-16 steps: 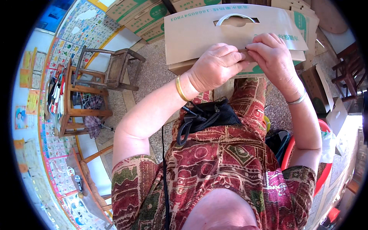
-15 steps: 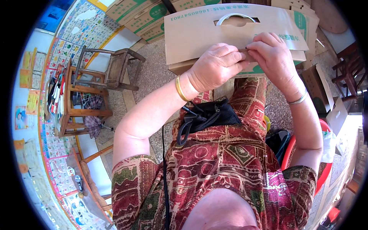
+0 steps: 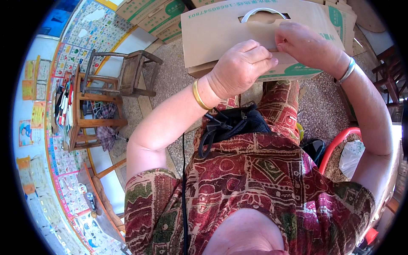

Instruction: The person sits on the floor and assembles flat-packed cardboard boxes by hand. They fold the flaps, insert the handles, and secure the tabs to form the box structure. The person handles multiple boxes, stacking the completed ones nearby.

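Box stood beneath left fingers and right fingers, right ones slightly farther out. Handle lay beyond fingers, on box. Stacked boxes stood beyond fingers, leftward. Chair stood well left of fingers; rack farther left and back; umbrella in rack. Pouch lay behind left fingers. Basin sat right of fingers, farther back, bag in it.
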The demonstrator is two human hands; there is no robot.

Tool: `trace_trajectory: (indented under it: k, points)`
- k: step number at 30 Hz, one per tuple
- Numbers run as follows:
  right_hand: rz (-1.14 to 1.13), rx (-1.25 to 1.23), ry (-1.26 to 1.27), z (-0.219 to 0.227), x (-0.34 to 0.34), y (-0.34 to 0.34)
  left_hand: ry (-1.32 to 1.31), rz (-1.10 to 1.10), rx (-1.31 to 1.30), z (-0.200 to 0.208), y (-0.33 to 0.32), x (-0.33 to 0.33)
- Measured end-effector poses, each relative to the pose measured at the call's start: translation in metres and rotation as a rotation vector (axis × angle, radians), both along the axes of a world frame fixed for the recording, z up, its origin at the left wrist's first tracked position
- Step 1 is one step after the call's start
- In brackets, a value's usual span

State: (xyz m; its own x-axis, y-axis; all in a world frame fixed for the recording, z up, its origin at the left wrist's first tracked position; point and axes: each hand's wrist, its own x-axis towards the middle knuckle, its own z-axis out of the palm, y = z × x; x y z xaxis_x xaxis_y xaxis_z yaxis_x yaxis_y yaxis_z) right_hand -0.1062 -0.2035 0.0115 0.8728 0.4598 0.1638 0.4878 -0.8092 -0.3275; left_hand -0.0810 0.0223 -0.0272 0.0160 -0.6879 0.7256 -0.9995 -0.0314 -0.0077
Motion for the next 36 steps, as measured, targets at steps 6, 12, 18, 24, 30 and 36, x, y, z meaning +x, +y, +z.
trace_trajectory:
  k: [6,12,18,24,30,36]
  points:
    - [-0.043,0.053,-0.226,-0.006,-0.018,0.007,-0.054,0.027,-0.013,-0.001,0.002,-0.001]
    - [0.177,-0.026,-0.362,0.004,-0.033,0.013,-0.067,-0.053,-0.009,-0.002,0.014,-0.003]
    - [0.039,-0.066,-0.035,0.016,-0.033,0.012,-0.051,-0.089,0.003,-0.003,0.010,-0.007]
    - [0.051,-0.004,0.028,0.016,-0.010,0.010,-0.051,-0.004,-0.021,-0.004,0.010,0.002]
    - [-0.059,-0.274,-0.131,0.065,-0.005,0.035,-0.023,-0.087,0.076,0.028,0.018,0.061]
    - [-0.261,-0.345,-0.060,0.077,-0.018,0.052,0.049,0.212,-0.133,0.006,0.005,0.032]
